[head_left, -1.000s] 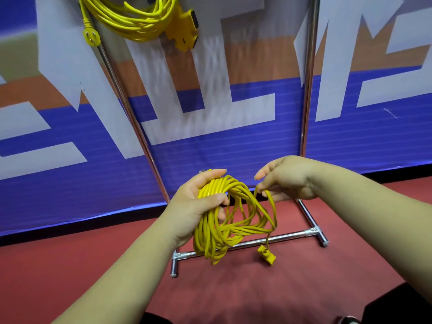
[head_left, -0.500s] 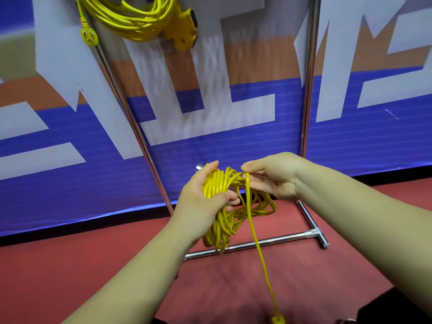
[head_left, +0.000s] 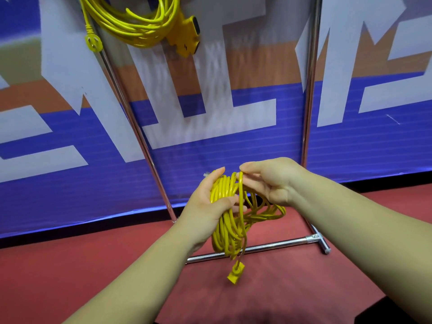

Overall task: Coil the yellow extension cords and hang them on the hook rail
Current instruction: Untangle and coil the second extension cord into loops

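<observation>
While one coiled cord (head_left: 138,26) already hung at the top of the rack, its plug (head_left: 93,43) dangling on the left and its socket block (head_left: 187,36) on the right, a second cord (head_left: 230,218) was in the hands, nearly all gathered. The left hand (head_left: 210,204) was closed around the bundle of loops, thumb across the front. The right hand (head_left: 271,181) pinched the last strand at the top of the bundle between thumb and forefinger, other fingers loosely spread. A short tail ending in a plug (head_left: 236,274) hung below, clear of the red floor (head_left: 70,265). Left to do, by my reading: secure the tail and lift the coil to the rail. The rack's uprights (head_left: 140,136) stood either side beyond the hands, with open room between them, and the foot bar (head_left: 268,245) lay low behind the coil.
</observation>
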Demonstrator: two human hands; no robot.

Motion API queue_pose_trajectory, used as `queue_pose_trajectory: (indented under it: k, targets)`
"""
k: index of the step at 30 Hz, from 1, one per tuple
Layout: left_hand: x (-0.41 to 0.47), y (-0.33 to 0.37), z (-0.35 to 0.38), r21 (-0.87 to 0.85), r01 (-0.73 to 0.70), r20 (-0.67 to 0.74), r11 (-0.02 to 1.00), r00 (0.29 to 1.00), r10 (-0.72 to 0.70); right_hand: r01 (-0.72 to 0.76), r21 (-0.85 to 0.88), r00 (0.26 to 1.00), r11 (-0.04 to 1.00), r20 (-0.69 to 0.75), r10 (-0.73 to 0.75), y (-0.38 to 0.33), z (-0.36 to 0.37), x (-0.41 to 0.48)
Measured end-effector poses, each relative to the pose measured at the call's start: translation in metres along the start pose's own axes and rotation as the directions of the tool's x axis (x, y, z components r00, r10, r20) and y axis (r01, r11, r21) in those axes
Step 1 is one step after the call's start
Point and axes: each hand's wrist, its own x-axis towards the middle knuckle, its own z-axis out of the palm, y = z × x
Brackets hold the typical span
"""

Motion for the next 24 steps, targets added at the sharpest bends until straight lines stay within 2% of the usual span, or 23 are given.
queue_pose_trajectory:
  k: [2,4,6,9,10,12,15,19,20,24]
  targets:
    - [0.000,-0.001,-0.003,0.018,-0.001,0.018,1.000,1.000,0.001,0.057,-0.125,0.998,0.990,0.018,-0.056,0.000,-0.005,-0.002]
    - [-0.002,0.000,-0.006,0.023,-0.008,0.041,1.000,0.999,0.007,0.110,-0.347,0.993,0.931,0.066,-0.093,-0.001,-0.013,-0.007]
    - [-0.005,0.003,-0.010,-0.004,-0.012,0.073,1.000,0.997,0.012,0.222,-0.548,0.975,0.806,0.140,-0.173,-0.002,-0.021,-0.010]
    - [-0.008,0.011,-0.018,-0.014,-0.040,0.082,0.999,0.996,0.041,0.394,-0.708,0.913,0.586,0.233,-0.333,-0.002,-0.034,-0.012]
    - [-0.008,0.013,-0.022,-0.008,-0.057,0.069,0.998,0.996,0.057,0.420,-0.734,0.898,0.533,0.254,-0.358,-0.003,-0.038,-0.012]
    - [-0.008,0.018,-0.029,-0.002,-0.082,0.028,0.997,0.996,0.082,0.433,-0.751,0.891,0.499,0.270,-0.366,-0.001,-0.046,-0.010]
    - [-0.010,0.027,-0.038,-0.005,-0.129,0.019,0.992,0.991,0.130,0.412,-0.769,0.901,0.488,0.264,-0.345,0.006,-0.057,-0.005]
    - [-0.015,0.036,-0.049,0.041,-0.161,0.095,0.986,0.983,0.156,0.376,-0.754,0.926,0.538,0.325,-0.193,0.017,-0.062,-0.007]
    - [-0.017,0.037,-0.051,0.073,-0.166,0.124,0.983,0.980,0.156,0.393,-0.758,0.918,0.520,0.356,-0.173,0.019,-0.060,-0.008]
    - [-0.025,0.040,-0.057,0.148,-0.153,0.268,0.977,0.957,0.110,0.532,-0.776,0.847,0.339,0.490,-0.207,0.025,-0.042,-0.021]
